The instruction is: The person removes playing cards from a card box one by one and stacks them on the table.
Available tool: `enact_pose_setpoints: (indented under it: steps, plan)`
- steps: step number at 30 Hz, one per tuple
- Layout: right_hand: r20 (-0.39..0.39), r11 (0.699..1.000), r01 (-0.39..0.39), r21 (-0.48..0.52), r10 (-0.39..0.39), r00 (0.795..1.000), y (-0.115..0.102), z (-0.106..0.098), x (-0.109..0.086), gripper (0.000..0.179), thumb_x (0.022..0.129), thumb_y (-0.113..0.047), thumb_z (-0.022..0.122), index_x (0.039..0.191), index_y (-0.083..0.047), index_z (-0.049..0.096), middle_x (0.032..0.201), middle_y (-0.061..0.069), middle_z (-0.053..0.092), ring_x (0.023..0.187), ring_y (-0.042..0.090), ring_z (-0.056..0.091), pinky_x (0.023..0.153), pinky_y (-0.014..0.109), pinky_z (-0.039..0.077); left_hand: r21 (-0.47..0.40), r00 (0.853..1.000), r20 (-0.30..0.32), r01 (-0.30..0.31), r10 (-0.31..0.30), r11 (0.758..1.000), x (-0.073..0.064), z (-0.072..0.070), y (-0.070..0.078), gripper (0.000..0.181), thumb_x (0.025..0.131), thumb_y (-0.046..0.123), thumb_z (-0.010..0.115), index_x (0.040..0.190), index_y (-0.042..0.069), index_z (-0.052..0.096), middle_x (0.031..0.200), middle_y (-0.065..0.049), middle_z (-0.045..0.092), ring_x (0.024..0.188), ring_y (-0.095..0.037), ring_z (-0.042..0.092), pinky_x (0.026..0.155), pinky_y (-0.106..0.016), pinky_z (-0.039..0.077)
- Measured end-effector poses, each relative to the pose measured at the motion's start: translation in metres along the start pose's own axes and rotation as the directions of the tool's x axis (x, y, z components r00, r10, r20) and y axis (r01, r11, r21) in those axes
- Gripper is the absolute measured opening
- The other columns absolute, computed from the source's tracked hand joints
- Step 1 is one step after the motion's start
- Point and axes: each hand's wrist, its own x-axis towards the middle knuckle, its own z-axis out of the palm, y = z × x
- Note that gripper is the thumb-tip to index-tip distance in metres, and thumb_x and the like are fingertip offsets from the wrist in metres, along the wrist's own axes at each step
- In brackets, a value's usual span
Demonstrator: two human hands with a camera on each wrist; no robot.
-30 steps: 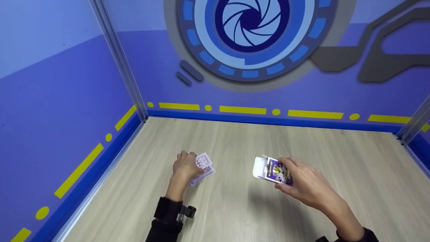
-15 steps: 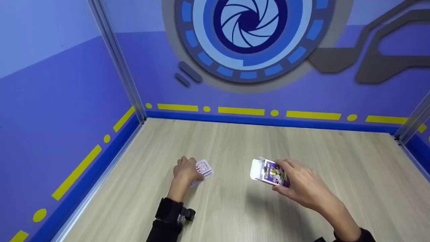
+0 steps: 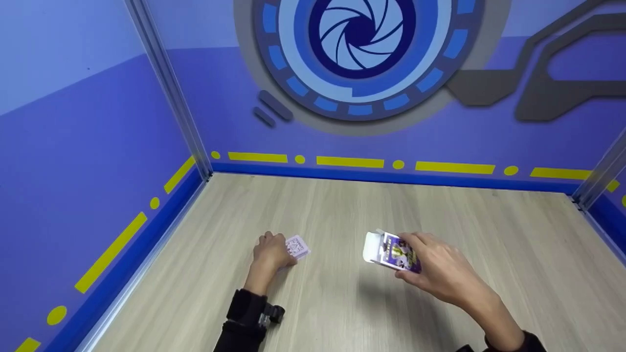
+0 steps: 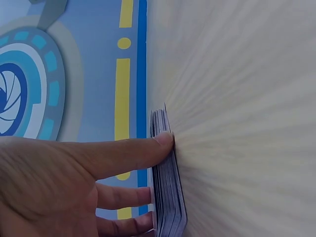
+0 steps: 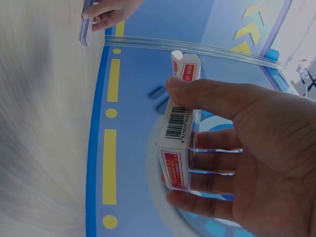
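Observation:
A deck of playing cards with patterned backs is at the table's left-centre in the head view. My left hand grips it from above, thumb on the near edge. In the left wrist view the cards stack edge-on between thumb and fingers, their edges slightly uneven. To the right, my right hand holds a purple-fronted card box above the table. The box's white end flap hangs open towards the deck. A barcode shows on the box's side in the right wrist view; its inside is hidden.
The wood-grain table is bounded by a blue back wall and a blue left wall. A metal corner post joins them. Open tabletop separates the deck from the box.
The deck was split into two staggered parts in my left hand; these have slid together into one stack. My right hand and the box have barely moved.

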Motion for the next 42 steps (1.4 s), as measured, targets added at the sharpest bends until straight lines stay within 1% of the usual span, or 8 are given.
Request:
enact_pose_setpoints:
  steps: [4, 11, 20, 27, 31, 35, 39, 42]
  plan:
    - [0.008, 1.0, -0.004, 0.006, 0.004, 1.0, 0.0, 0.0, 0.0, 0.069, 0.077, -0.032, 0.092, 0.133, -0.005, 0.063, 0.12, 0.011, 0.069, 0.101, 0.026, 0.067, 0.079, 0.047, 0.056, -0.021, 1.0, 0.007, 0.009, -0.009, 1.0, 0.0, 0.0, 0.001, 0.055, 0.073, 0.017, 0.094, 0.114, -0.008, 0.067, 0.103, -0.018, 0.055, 0.102, -0.034, 0.051, 0.092, -0.051, 0.048]
    - [-0.001, 1.0, 0.014, -0.012, -0.014, 1.0, 0.001, -0.001, 0.0, 0.068, 0.077, -0.033, 0.091, 0.132, -0.004, 0.063, 0.119, 0.012, 0.069, 0.099, 0.025, 0.067, 0.076, 0.046, 0.056, -0.025, 1.0, 0.017, -0.005, 0.006, 1.0, -0.002, -0.001, 0.0, 0.054, 0.073, 0.015, 0.093, 0.113, -0.009, 0.067, 0.101, -0.018, 0.055, 0.1, -0.034, 0.051, 0.091, -0.05, 0.05]
    - [0.007, 1.0, 0.009, -0.006, -0.009, 1.0, 0.0, 0.001, 0.0, 0.069, 0.077, -0.032, 0.092, 0.132, -0.003, 0.063, 0.118, 0.013, 0.069, 0.098, 0.025, 0.067, 0.076, 0.046, 0.056, -0.013, 1.0, 0.0, -0.017, 0.017, 1.0, -0.002, 0.0, 0.001, 0.055, 0.071, 0.013, 0.094, 0.113, -0.009, 0.066, 0.102, -0.02, 0.057, 0.105, -0.037, 0.055, 0.091, -0.052, 0.05]
    - [0.018, 1.0, 0.003, -0.007, -0.003, 1.0, -0.001, 0.001, 0.0, 0.069, 0.077, -0.033, 0.091, 0.133, -0.003, 0.063, 0.119, 0.012, 0.069, 0.1, 0.026, 0.066, 0.077, 0.046, 0.056, -0.011, 1.0, -0.005, -0.023, 0.023, 1.0, -0.002, 0.0, 0.0, 0.05, 0.071, 0.011, 0.093, 0.109, -0.008, 0.067, 0.099, -0.019, 0.056, 0.102, -0.036, 0.054, 0.088, -0.051, 0.051]
    - [0.021, 1.0, -0.001, -0.008, 0.001, 1.0, -0.001, 0.0, 0.0, 0.07, 0.077, -0.033, 0.091, 0.133, -0.003, 0.063, 0.12, 0.013, 0.069, 0.1, 0.026, 0.066, 0.077, 0.046, 0.056, -0.008, 1.0, -0.006, -0.022, 0.022, 1.0, -0.002, 0.0, 0.001, 0.056, 0.07, 0.014, 0.095, 0.113, -0.008, 0.066, 0.101, -0.02, 0.056, 0.104, -0.037, 0.055, 0.09, -0.052, 0.051]
    - [0.022, 1.0, -0.003, -0.005, 0.003, 1.0, -0.001, 0.0, 0.0, 0.07, 0.078, -0.033, 0.091, 0.134, -0.003, 0.062, 0.12, 0.013, 0.068, 0.099, 0.024, 0.066, 0.076, 0.045, 0.056, 0.012, 1.0, -0.004, -0.024, 0.024, 1.0, -0.003, -0.003, 0.002, 0.065, 0.072, 0.027, 0.094, 0.118, -0.007, 0.064, 0.103, -0.02, 0.057, 0.105, -0.038, 0.055, 0.091, -0.053, 0.049]
    - [0.013, 1.0, 0.004, 0.0, -0.004, 1.0, -0.001, 0.0, 0.0, 0.068, 0.078, -0.032, 0.091, 0.133, -0.003, 0.062, 0.121, 0.012, 0.068, 0.098, 0.023, 0.065, 0.076, 0.044, 0.056, 0.023, 0.999, -0.039, -0.028, 0.029, 0.999, -0.008, -0.011, 0.005, 0.07, 0.079, 0.04, 0.088, 0.122, -0.008, 0.062, 0.108, -0.021, 0.058, 0.108, -0.039, 0.056, 0.09, -0.054, 0.05]
    - [0.002, 1.0, 0.008, 0.008, -0.008, 1.0, -0.002, -0.001, 0.0, 0.068, 0.079, -0.031, 0.091, 0.133, -0.003, 0.062, 0.122, 0.013, 0.067, 0.099, 0.024, 0.065, 0.076, 0.044, 0.056, 0.011, 0.992, -0.113, -0.047, 0.048, 0.999, -0.013, -0.019, 0.01, 0.064, 0.086, 0.04, 0.084, 0.121, -0.009, 0.064, 0.108, -0.022, 0.06, 0.107, -0.04, 0.059, 0.085, -0.054, 0.053]
